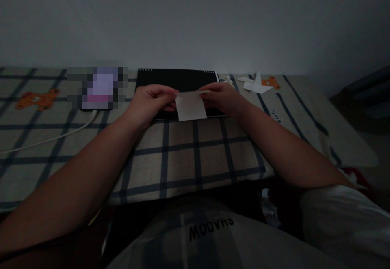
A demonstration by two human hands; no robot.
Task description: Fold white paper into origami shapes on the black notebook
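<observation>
A small white sheet of paper (191, 107) hangs between my hands, its upper edge pinched at both ends. My left hand (154, 102) is closed on the upper left corner. The upper right corner sits between the thumb and fingers of my right hand (222, 97), some of which are hidden behind the sheet. Under and behind the hands lies a black flat notebook or folder (179, 80) with small holes along its far edge. To the right of it rests a folded white paper figure (257, 84) with pointed wings.
A phone (100, 88), blurred out, stands at the left with a white cable (76, 130) running from it. The checked tablecloth (179, 159) bears orange bear prints. A pale wall (195, 25) rises behind the table. Below the table edge at right shows a clear bottle (269, 206).
</observation>
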